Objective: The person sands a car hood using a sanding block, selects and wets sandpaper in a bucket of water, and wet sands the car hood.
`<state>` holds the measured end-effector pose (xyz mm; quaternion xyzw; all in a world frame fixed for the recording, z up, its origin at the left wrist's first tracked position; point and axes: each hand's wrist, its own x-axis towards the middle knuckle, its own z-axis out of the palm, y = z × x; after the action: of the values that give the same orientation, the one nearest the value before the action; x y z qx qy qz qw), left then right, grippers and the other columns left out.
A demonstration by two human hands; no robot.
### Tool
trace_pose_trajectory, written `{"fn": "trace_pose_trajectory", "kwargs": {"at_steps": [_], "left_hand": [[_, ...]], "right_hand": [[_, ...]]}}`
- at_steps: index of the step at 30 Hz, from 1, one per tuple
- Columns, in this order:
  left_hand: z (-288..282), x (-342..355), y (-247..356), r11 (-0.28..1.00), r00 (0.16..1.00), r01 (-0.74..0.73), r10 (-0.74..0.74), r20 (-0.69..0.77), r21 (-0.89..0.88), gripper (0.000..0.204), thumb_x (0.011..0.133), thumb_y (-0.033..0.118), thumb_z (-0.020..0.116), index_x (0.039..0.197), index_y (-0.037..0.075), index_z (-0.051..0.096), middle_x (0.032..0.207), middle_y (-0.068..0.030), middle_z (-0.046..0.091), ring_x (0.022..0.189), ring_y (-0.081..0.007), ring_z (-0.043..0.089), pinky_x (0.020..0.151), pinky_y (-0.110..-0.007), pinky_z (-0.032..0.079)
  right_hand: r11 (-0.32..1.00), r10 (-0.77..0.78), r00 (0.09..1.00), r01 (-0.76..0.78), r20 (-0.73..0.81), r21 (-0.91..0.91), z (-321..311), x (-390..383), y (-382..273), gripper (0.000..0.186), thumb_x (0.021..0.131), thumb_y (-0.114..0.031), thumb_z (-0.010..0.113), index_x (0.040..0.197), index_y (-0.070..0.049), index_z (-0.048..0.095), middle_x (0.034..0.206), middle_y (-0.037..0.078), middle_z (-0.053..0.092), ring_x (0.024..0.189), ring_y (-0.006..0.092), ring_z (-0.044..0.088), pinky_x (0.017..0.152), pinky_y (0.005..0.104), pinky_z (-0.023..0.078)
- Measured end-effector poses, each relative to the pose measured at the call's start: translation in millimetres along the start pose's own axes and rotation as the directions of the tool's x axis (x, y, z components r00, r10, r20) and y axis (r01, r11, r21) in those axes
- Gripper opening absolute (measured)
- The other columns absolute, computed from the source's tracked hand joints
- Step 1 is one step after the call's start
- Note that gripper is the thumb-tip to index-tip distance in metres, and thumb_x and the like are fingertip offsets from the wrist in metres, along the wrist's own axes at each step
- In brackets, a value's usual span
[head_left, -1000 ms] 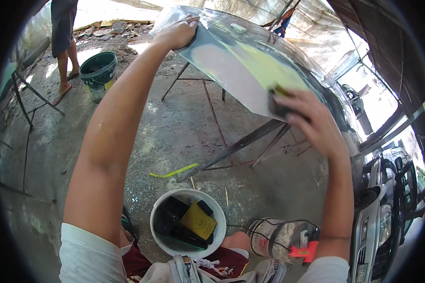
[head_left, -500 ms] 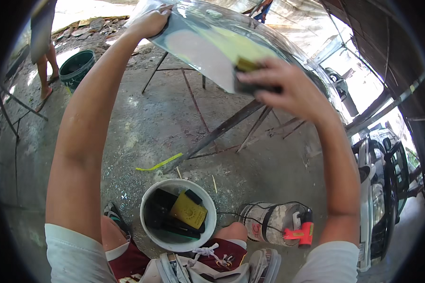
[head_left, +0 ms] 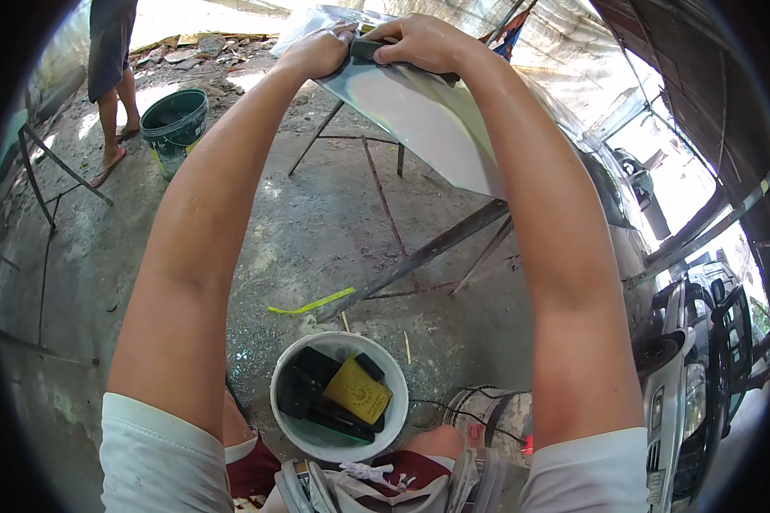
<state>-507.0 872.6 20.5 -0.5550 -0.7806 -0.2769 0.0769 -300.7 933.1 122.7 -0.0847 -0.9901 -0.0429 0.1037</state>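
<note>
A glossy car body panel (head_left: pixel 428 128) with pale grey and yellow-green patches rests on a metal stand at the far side. My left hand (head_left: pixel 316 56) grips the panel's left edge, fingers over the rim. Close beside it, my right hand (head_left: pixel 428 41) is closed around a dark sanding block (head_left: pixel 366 51), pressed against the panel near its upper left end. The block's far part is covered by my fingers. Between my knees stands a white bucket (head_left: pixel 281 409) with water, dark blocks and a yellow sheet of sandpaper (head_left: pixel 359 390) in it.
Slanting legs of the metal stand (head_left: pixel 436 248) reach toward me. A yellow strip (head_left: pixel 312 302) lies on the concrete floor. A cylindrical container (head_left: pixel 488 410) with a cable stands right of the bucket. At left are a green bucket (head_left: pixel 175 128) and a person (head_left: pixel 111 85); a vehicle (head_left: pixel 689 385) is at right.
My right hand has swept the sanding block left and away from me, from the panel's near right part to beside my left hand. My left hand stays on the panel's edge.
</note>
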Motion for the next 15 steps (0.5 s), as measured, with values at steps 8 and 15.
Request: {"fn": "trace_pose_trajectory", "kwargs": {"at_steps": [8,15], "left_hand": [[6,7,-11,1.000,0.994,0.015,-0.017,-0.112,-0.026,0.050,0.108,0.036,0.029,0.155,0.023,0.045,0.148,-0.0180,0.055,0.132,-0.0363,0.055,0.115,-0.042,0.038],[8,9,-28,1.000,0.990,0.017,-0.019,-0.138,-0.011,0.049,0.108,0.038,0.030,0.154,0.032,0.046,0.144,-0.0172,0.059,0.131,-0.0357,0.056,0.114,-0.041,0.038]], "right_hand": [[0.995,0.033,0.999,-0.033,-0.003,0.091,-24,-195,-29,0.047,0.083,-0.019,0.068,0.130,-0.023,0.072,0.124,0.011,0.067,0.107,0.0255,0.066,0.099,0.0386,0.053],[0.995,-0.060,0.997,0.056,-0.048,-0.082,-8,-316,-56,0.048,0.077,-0.005,0.073,0.123,-0.017,0.075,0.129,0.013,0.065,0.118,0.0321,0.060,0.105,0.0420,0.048]]}}
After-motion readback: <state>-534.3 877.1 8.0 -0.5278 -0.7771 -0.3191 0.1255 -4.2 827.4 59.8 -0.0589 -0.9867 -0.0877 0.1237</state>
